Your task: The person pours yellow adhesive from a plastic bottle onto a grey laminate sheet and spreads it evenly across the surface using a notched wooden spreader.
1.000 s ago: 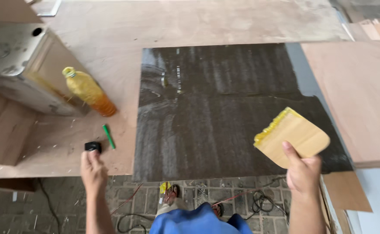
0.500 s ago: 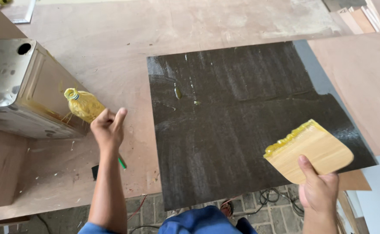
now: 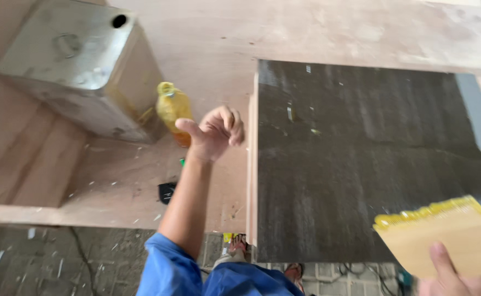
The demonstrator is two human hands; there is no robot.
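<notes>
My left hand (image 3: 214, 132) hovers open, fingers curled, right beside a plastic bottle of yellow liquid (image 3: 173, 111) that stands on the plywood worktop (image 3: 207, 44); the hand is apart from the bottle. My right hand (image 3: 453, 277), at the lower right corner, grips a flat wooden spreader (image 3: 443, 235) whose upper edge is smeared with yellow glue. The spreader hangs over the near right corner of a dark sheet (image 3: 361, 153) that lies flat on the worktop.
A dented metal can (image 3: 81, 71) with a round hole on top stands left of the bottle. A small black cap (image 3: 167, 192) and a green stick (image 3: 182, 162) lie near the worktop's front edge. Paved floor and cables show below.
My left hand rose from the black cap at the table's edge up to the bottle. The view shifted left and closer. The right hand keeps hold of the spreader.
</notes>
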